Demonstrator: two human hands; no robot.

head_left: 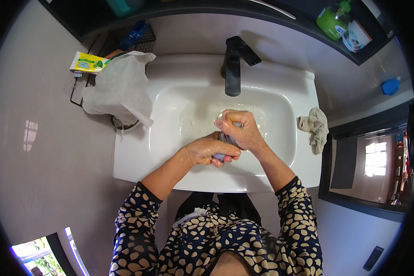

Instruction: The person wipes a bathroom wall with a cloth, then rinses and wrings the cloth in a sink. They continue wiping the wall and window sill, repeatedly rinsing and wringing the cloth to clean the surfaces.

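Observation:
Over the white sink basin (280, 115), both hands grip one wet, bunched, grey-blue cloth (227, 139). My left hand (204, 150) wraps round its lower end, thumb across the top. Closed in a fist on the upper end is my right hand (244, 131), just above and to the right of the left. Most of the cloth is hidden inside the fingers, so its exact kind cannot be told. The skin looks wet. Beyond the hands stands a black faucet (232, 69), with rippled water in the basin beneath it.
A crumpled beige cloth (313, 129) lies on the sink's right rim. At the left, a white cloth (119, 87) drapes by a wire rack, beside a yellow-green toothpaste tube (91, 63). A dark shelf (188, 8) overhangs the back, holding a green pump bottle (333, 23).

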